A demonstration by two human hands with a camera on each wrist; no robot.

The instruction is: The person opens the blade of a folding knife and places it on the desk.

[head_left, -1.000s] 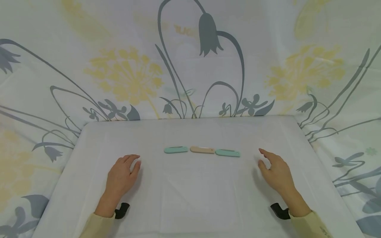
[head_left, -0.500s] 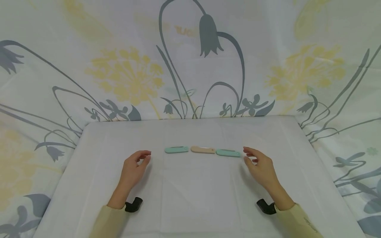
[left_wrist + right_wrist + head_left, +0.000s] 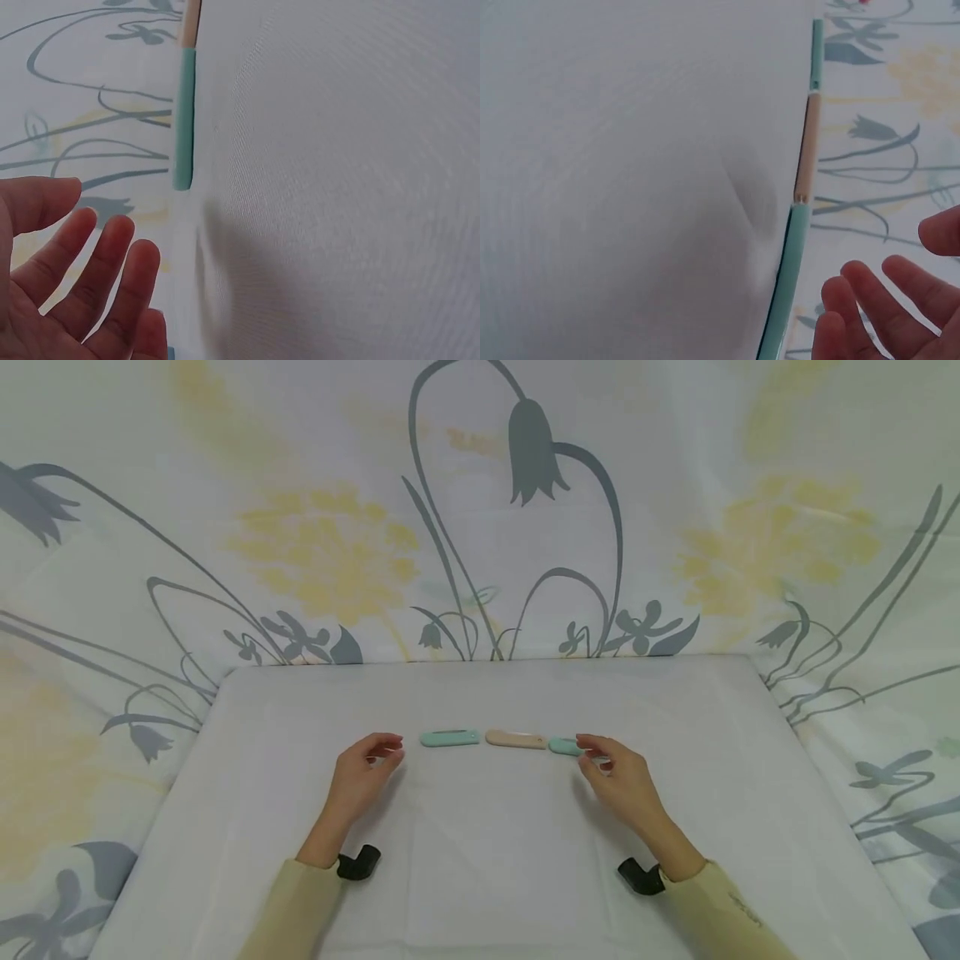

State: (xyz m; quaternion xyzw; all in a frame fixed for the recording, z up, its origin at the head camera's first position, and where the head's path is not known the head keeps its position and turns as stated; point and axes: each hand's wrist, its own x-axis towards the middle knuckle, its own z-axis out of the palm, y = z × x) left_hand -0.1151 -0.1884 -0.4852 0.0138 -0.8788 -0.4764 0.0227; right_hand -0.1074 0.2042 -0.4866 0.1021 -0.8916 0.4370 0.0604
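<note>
Three folded pocket knives lie end to end in a row on the white table: a mint-green left knife (image 3: 449,739), a beige middle knife (image 3: 515,740) and a mint-green right knife (image 3: 564,747). My left hand (image 3: 362,781) hovers just left of the row, fingers loosely bent and holding nothing. At the other end, my right hand (image 3: 621,781) is over the right knife and hides its right end in the head view. In the right wrist view its fingers are spread apart, with the green knife (image 3: 786,281) beside them and not gripped.
The white-covered table (image 3: 495,860) ends at a patterned cloth (image 3: 480,527) hanging behind and at both sides. Black wrist devices (image 3: 360,862) sit at both cuffs.
Both hands have moved inward toward the row of knives. The right hand now overlaps the right knife's end in the head view. The knives still lie in their row.
</note>
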